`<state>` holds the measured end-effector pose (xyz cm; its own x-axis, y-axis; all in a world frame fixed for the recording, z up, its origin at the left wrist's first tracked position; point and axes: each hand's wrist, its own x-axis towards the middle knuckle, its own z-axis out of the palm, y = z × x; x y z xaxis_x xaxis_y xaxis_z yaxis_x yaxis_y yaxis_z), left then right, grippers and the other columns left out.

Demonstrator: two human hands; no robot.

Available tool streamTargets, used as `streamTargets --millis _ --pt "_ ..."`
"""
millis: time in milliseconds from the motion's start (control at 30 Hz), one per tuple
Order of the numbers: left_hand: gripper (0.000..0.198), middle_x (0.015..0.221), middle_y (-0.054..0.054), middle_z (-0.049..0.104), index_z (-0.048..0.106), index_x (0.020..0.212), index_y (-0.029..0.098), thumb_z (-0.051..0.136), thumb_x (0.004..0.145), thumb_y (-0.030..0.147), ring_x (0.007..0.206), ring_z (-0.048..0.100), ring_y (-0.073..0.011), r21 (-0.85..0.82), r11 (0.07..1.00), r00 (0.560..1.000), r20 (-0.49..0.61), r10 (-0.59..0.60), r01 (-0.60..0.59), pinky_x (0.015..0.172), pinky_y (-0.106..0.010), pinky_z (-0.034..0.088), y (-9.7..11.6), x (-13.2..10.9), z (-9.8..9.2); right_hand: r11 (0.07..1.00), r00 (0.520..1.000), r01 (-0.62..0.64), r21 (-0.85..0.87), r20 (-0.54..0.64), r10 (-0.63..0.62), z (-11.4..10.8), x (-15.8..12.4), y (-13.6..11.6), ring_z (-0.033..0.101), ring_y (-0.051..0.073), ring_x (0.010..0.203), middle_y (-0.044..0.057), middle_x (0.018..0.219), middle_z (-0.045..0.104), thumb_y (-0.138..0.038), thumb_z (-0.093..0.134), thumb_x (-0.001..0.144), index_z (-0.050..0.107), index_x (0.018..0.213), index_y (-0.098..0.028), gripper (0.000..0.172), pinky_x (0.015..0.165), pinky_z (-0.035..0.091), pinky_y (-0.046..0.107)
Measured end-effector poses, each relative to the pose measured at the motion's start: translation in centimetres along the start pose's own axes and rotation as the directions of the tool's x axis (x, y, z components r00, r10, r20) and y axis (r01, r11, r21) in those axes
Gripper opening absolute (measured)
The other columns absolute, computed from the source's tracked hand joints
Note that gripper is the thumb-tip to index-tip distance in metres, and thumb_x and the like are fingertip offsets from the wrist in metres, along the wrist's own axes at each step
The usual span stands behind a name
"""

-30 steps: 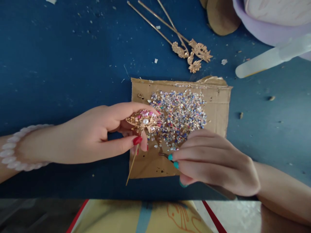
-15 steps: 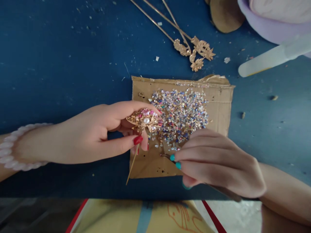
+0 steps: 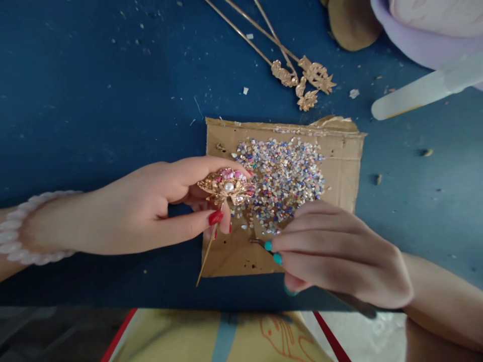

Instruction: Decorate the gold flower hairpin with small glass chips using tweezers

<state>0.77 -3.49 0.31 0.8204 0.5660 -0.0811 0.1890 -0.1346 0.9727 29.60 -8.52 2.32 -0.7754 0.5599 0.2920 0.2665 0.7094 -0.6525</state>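
Observation:
My left hand (image 3: pixel 162 206) is closed around a gold hairpin (image 3: pixel 227 187), its flower-shaped head set with pink stones and a white pearl. The pin's thin stem slants down toward the table edge. In my right hand (image 3: pixel 339 251) is a pair of dark tweezers (image 3: pixel 258 242), gripped between the fingers, with the tip just below and right of the hairpin's head. Whether the tips hold anything is too small to tell. Beneath both hands lies a piece of cardboard (image 3: pixel 345 171), covered in the middle by many small multicoloured stone chips (image 3: pixel 283 176).
Three gold hairpins (image 3: pixel 315 75) lie at the top of the blue table (image 3: pixel 94 110). A white tube-like tool (image 3: pixel 411 95) reaches in from the right, below a lilac bowl (image 3: pixel 407 45). A brown rounded object (image 3: pixel 352 25) stands beside the bowl. Small scraps dot the tabletop.
Almost nothing differs. The whole view has shifted very slightly, while both hands keep their hold and position over the cardboard.

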Motion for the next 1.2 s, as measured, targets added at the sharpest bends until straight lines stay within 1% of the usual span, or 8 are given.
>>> streamTargets --millis 200,400,600,733,833,933,1067,1200 --pt "0.045 0.087 0.007 0.075 0.044 0.144 0.023 0.053 0.101 0.014 0.071 0.074 -0.0082 0.007 1.0 1.0 -0.004 -0.003 0.003 0.07 -0.013 0.062 0.01 -0.03 -0.01 1.0 1.0 0.011 0.005 0.008 -0.011 0.04 0.15 0.13 0.076 0.015 0.083 0.005 0.093 0.078 -0.021 0.064 0.098 0.069 0.092 -0.015 0.009 0.084 0.06 0.033" --pt "0.05 0.087 0.007 0.076 0.043 0.149 0.025 0.056 0.1 0.019 0.073 0.075 -0.0093 0.079 0.997 1.0 -0.005 -0.025 0.025 0.072 -0.014 0.063 -0.05 -0.14 -0.09 1.0 1.0 0.004 0.004 0.013 -0.004 0.02 0.05 0.22 0.075 0.015 0.084 0.005 0.094 0.079 -0.024 0.062 0.101 0.067 0.095 -0.016 0.011 0.085 0.059 0.033" --pt "0.048 0.087 0.006 0.076 0.043 0.147 0.023 0.054 0.101 0.017 0.071 0.075 -0.0092 0.045 0.999 1.0 -0.008 -0.022 0.023 0.07 -0.014 0.062 -0.03 -0.18 -0.07 0.999 0.999 -0.032 0.034 0.027 0.031 -0.01 0.19 0.16 0.072 0.014 0.08 0.003 0.092 0.078 -0.021 0.06 0.101 0.064 0.095 -0.018 0.008 0.083 0.057 0.032" --pt "0.05 0.087 0.006 0.076 0.042 0.149 0.024 0.055 0.1 0.019 0.072 0.076 -0.0107 0.065 0.998 1.0 -0.008 -0.019 0.019 0.07 -0.016 0.063 -0.08 -0.17 -0.06 0.998 0.999 -0.03 0.054 0.025 0.029 -0.03 0.27 0.14 0.072 0.014 0.078 0.003 0.092 0.078 -0.021 0.062 0.1 0.065 0.094 -0.018 0.007 0.08 0.057 0.032" --pt "0.05 0.087 0.006 0.076 0.042 0.148 0.025 0.055 0.1 0.019 0.073 0.076 -0.0109 0.067 0.998 1.0 -0.009 -0.022 0.022 0.07 -0.016 0.063 -0.1 -0.15 -0.09 0.999 0.999 -0.029 0.043 0.017 0.028 -0.05 0.36 0.17 0.073 0.015 0.08 0.004 0.092 0.078 -0.021 0.063 0.099 0.065 0.093 -0.017 0.007 0.082 0.058 0.033" --pt "0.048 0.086 0.006 0.077 0.044 0.147 0.023 0.053 0.101 0.019 0.07 0.075 -0.0107 0.107 0.994 1.0 -0.011 -0.013 0.014 0.07 -0.017 0.063 -0.06 -0.12 -0.15 0.999 1.0 -0.028 0.037 0.016 0.027 -0.06 0.43 0.19 0.073 0.015 0.082 0.005 0.093 0.078 -0.021 0.063 0.099 0.066 0.094 -0.017 0.007 0.083 0.058 0.032" --pt "0.052 0.083 0.007 0.078 0.041 0.151 0.023 0.054 0.101 0.024 0.072 0.077 -0.0115 0.195 0.981 1.0 -0.015 -0.023 0.025 0.071 -0.017 0.062 -0.08 -0.17 -0.27 0.998 0.999 -0.037 0.048 0.017 0.036 -0.08 0.38 0.05 0.072 0.015 0.078 0.004 0.091 0.078 -0.021 0.063 0.099 0.066 0.092 -0.017 0.009 0.08 0.058 0.032" --pt "0.053 0.085 0.008 0.079 0.042 0.152 0.024 0.056 0.101 0.026 0.074 0.077 -0.0112 0.185 0.982 0.999 -0.018 -0.033 0.036 0.071 -0.015 0.061 -0.15 -0.25 -0.28 0.998 0.999 -0.042 0.035 0.031 0.041 -0.07 0.28 -0.03 0.072 0.014 0.078 0.003 0.093 0.078 -0.023 0.061 0.1 0.065 0.093 -0.018 0.01 0.083 0.058 0.032"
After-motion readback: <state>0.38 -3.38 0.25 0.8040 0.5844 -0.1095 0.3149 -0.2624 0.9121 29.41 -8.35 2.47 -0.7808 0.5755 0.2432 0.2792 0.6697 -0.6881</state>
